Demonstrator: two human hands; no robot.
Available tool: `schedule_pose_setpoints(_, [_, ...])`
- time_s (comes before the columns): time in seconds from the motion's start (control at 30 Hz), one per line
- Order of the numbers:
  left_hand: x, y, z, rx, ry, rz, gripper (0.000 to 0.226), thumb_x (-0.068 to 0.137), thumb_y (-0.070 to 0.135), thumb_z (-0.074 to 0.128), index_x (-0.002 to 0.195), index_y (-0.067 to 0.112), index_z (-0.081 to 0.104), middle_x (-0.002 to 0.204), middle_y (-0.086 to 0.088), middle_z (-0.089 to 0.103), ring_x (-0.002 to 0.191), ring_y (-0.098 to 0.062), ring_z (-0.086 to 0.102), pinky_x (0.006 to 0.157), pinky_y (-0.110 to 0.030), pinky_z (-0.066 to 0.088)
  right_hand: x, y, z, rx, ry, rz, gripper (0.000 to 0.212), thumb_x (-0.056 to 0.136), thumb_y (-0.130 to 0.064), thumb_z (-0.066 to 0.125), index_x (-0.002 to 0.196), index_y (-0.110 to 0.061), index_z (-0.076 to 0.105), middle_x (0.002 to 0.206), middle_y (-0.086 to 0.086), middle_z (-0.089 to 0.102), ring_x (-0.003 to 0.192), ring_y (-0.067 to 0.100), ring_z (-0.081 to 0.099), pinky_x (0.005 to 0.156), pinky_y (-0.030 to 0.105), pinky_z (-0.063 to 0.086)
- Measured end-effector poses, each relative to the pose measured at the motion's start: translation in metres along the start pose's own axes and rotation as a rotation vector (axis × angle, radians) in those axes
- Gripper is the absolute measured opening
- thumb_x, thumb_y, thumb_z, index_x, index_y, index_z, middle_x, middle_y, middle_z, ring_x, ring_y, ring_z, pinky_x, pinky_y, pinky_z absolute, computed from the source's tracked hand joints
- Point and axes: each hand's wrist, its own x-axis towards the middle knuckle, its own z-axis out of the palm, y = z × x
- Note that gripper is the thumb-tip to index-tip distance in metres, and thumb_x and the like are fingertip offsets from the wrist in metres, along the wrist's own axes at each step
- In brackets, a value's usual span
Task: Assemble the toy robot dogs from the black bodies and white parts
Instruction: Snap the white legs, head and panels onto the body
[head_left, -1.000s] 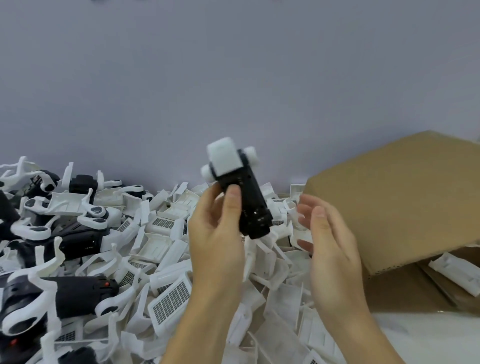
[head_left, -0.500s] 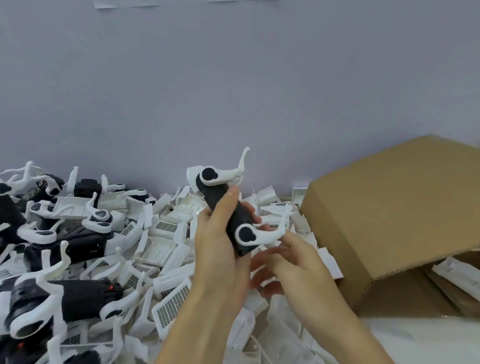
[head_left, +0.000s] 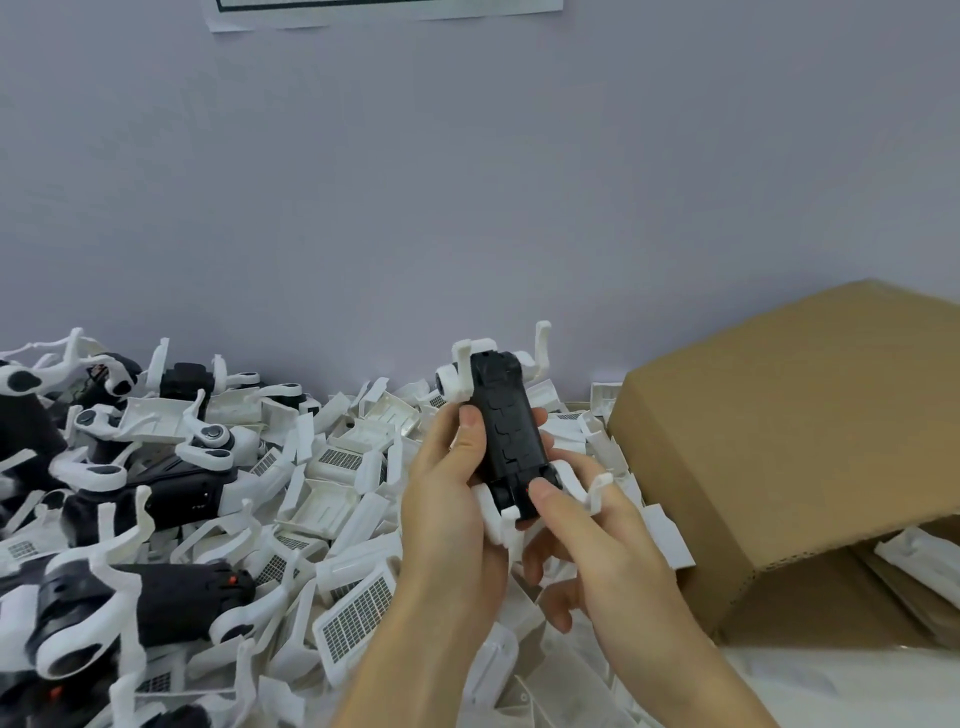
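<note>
**Both hands on one toy dog, much of the grip hidden**

I see my left hand (head_left: 447, 499) and right hand (head_left: 587, 540) both holding a toy robot dog (head_left: 506, 431) above the pile of white parts (head_left: 337, 499). The black body stands nearly upright, white legs sticking out top and bottom. My left fingers wrap its left side; the right thumb presses its lower end, and the fingers behind it are hidden. Finished dogs (head_left: 119, 608) at left are cut off by the frame edge. A cardboard box (head_left: 779, 441) sits right, its inside mostly unseen.
</note>
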Motion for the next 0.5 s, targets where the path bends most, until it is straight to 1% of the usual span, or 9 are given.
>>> schedule_pose_setpoints(0.07, [-0.0011, -0.0002, 0.0006, 0.032, -0.019, 0.009, 0.037, 0.095, 0.034, 0.051, 0.118, 0.011, 0.068, 0.108, -0.014, 0.076, 0.076, -0.025, 0.069, 0.051, -0.032, 0.055, 0.0011, 0.0019, 0.0002, -0.017, 0.013, 0.014, 0.023, 0.097, -0.033, 0.060, 0.104, -0.055, 0.060, 0.072, 0.006, 0.064, 0.062, 0.018, 0.058, 0.042, 0.025, 0.039])
schedule_pose_setpoints(0.13, [-0.0014, -0.0009, 0.0010, 0.065, -0.036, 0.031, 0.044, 0.086, 0.039, 0.054, 0.117, 0.010, 0.067, 0.108, -0.014, 0.076, 0.073, -0.027, 0.067, 0.048, -0.031, 0.053, 0.0018, 0.0037, -0.0005, -0.028, 0.013, 0.014, 0.030, 0.099, -0.028, 0.057, 0.101, -0.058, 0.058, 0.067, 0.006, 0.063, 0.060, 0.017, 0.057, 0.042, 0.025, 0.039])
schedule_pose_setpoints(0.2, [-0.0010, -0.0022, 0.0016, 0.077, -0.049, 0.040, 0.047, 0.082, 0.040, 0.055, 0.116, 0.009, 0.066, 0.108, -0.014, 0.076, 0.073, -0.028, 0.066, 0.045, -0.031, 0.050, 0.0025, 0.0047, -0.0006, -0.011, 0.014, 0.003, 0.031, 0.099, -0.026, 0.059, 0.099, -0.057, 0.059, 0.066, 0.004, 0.061, 0.060, 0.018, 0.056, 0.042, 0.026, 0.040])
schedule_pose_setpoints(0.23, [-0.0006, -0.0032, 0.0016, 0.071, -0.053, 0.041, 0.048, 0.081, 0.040, 0.055, 0.117, 0.009, 0.065, 0.108, -0.015, 0.076, 0.074, -0.028, 0.067, 0.049, -0.033, 0.052, 0.0030, 0.0053, -0.0002, -0.007, 0.018, -0.003, 0.028, 0.094, -0.029, 0.061, 0.099, -0.057, 0.060, 0.065, 0.003, 0.060, 0.060, 0.019, 0.054, 0.042, 0.027, 0.040])
schedule_pose_setpoints(0.27, [-0.0003, -0.0043, 0.0014, 0.064, -0.057, 0.042, 0.048, 0.081, 0.039, 0.056, 0.116, 0.008, 0.065, 0.108, -0.015, 0.076, 0.077, -0.028, 0.068, 0.056, -0.037, 0.055, 0.0040, 0.0060, 0.0001, -0.004, 0.025, -0.005, 0.027, 0.086, -0.033, 0.061, 0.098, -0.057, 0.059, 0.065, 0.003, 0.059, 0.060, 0.019, 0.052, 0.043, 0.028, 0.041])
schedule_pose_setpoints(0.3, [0.0001, -0.0052, 0.0013, 0.061, -0.060, 0.044, 0.047, 0.080, 0.039, 0.056, 0.115, 0.008, 0.065, 0.107, -0.015, 0.076, 0.079, -0.028, 0.069, 0.065, -0.040, 0.056, 0.0047, 0.0064, 0.0005, -0.002, 0.030, -0.004, 0.030, 0.078, -0.035, 0.059, 0.098, -0.057, 0.059, 0.065, 0.003, 0.059, 0.059, 0.019, 0.052, 0.044, 0.029, 0.041])
schedule_pose_setpoints(0.33, [0.0001, -0.0059, 0.0008, 0.063, -0.062, 0.047, 0.047, 0.080, 0.039, 0.057, 0.114, 0.008, 0.066, 0.107, -0.015, 0.076, 0.080, -0.028, 0.069, 0.070, -0.041, 0.055, 0.0051, 0.0071, 0.0008, 0.002, 0.033, -0.007, 0.032, 0.074, -0.035, 0.056, 0.098, -0.057, 0.059, 0.066, 0.004, 0.059, 0.059, 0.019, 0.051, 0.045, 0.029, 0.042])
schedule_pose_setpoints(0.4, [0.0004, -0.0062, 0.0001, 0.069, -0.058, 0.054, 0.046, 0.081, 0.039, 0.056, 0.114, 0.009, 0.067, 0.107, -0.015, 0.076, 0.080, -0.029, 0.068, 0.070, -0.041, 0.053, 0.0057, 0.0086, 0.0012, 0.005, 0.031, -0.012, 0.034, 0.073, -0.035, 0.056, 0.098, -0.057, 0.059, 0.067, 0.004, 0.059, 0.060, 0.019, 0.052, 0.045, 0.028, 0.042])
schedule_pose_setpoints(0.5, [0.0004, -0.0050, 0.0001, 0.060, -0.052, 0.055, 0.048, 0.082, 0.040, 0.055, 0.117, 0.008, 0.066, 0.107, -0.016, 0.076, 0.075, -0.028, 0.066, 0.060, -0.035, 0.051, 0.0050, 0.0106, -0.0002, 0.007, 0.009, -0.035, 0.036, 0.073, -0.033, 0.055, 0.100, -0.056, 0.060, 0.067, 0.000, 0.060, 0.061, 0.017, 0.054, 0.045, 0.028, 0.042])
